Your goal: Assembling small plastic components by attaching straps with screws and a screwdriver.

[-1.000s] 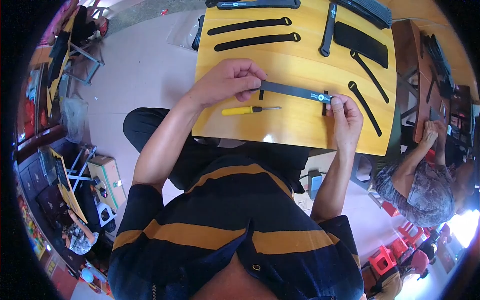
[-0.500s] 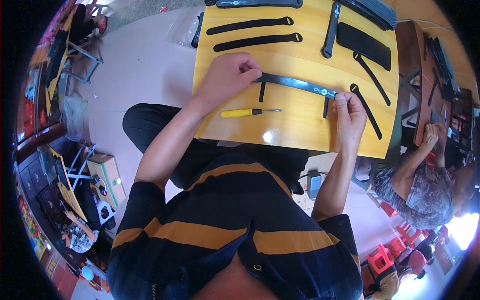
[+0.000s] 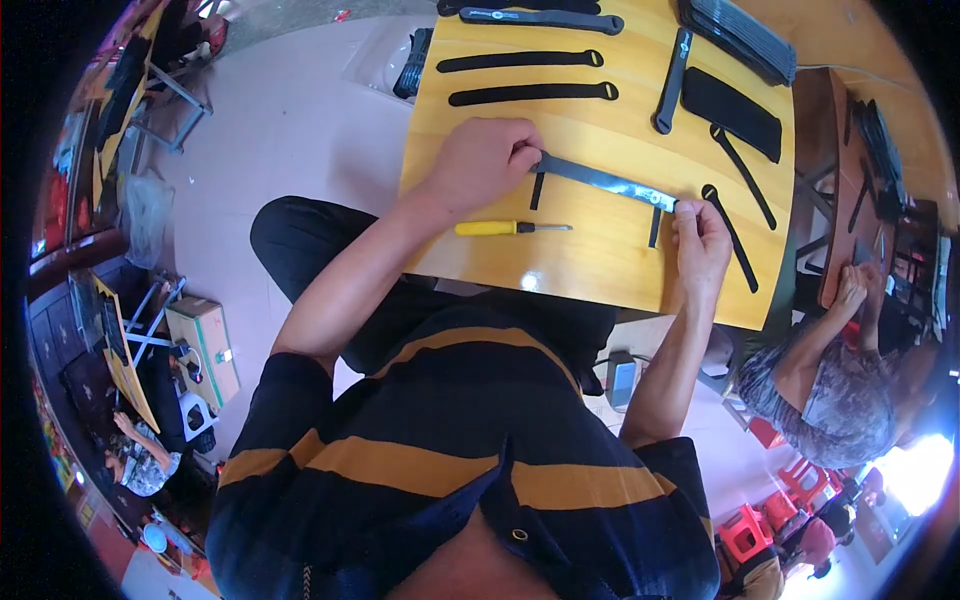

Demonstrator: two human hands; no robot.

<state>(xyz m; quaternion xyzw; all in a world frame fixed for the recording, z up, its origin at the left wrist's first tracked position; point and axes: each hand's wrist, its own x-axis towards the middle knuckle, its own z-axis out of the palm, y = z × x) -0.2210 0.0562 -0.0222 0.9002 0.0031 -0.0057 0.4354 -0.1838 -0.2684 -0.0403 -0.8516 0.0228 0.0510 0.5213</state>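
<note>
A long dark grey flat bar (image 3: 606, 181) lies on the yellow wooden table (image 3: 600, 260), with two short black pieces under it. My left hand (image 3: 483, 163) grips the bar's left end. Its right end is pinched by my right hand (image 3: 701, 245). A screwdriver with a yellow handle (image 3: 510, 228) lies just below the bar, between my hands, touched by neither.
Several black straps (image 3: 527, 94) and flat black parts (image 3: 732, 110) lie across the far half of the table. A stack of dark pieces (image 3: 740, 35) sits at the far right. Another person (image 3: 835, 385) sits at the right by a darker bench. Boxes and clutter stand on the floor at left.
Both my hands have shifted the bar slightly farther up the table, away from the screwdriver. The screwdriver has stayed where it was.
</note>
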